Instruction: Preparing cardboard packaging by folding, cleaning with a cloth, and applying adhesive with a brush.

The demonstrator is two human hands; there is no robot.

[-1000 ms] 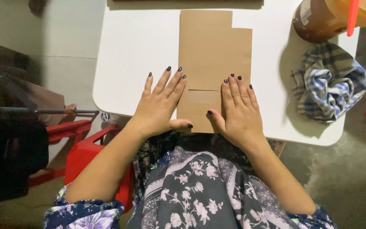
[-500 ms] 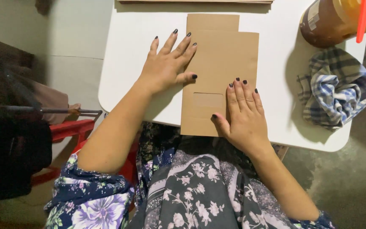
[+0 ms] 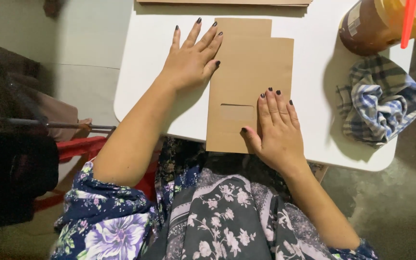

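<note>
Brown paper bag (image 3: 251, 82) lies flat, long axis running away from the person; right hand (image 3: 275, 130) presses its near end, left hand (image 3: 191, 60) its far-left edge, fingers of both spread, gripping nothing.

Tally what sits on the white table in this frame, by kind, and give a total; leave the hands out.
Brown paper bag, flat: 1
Brown sheet stack at the far edge: 1
Checked blue and white cloth: 1
Plastic cup of brown drink: 1
Red straw: 1
Total: 5
The left hand and right hand press flat on the bag.
</note>
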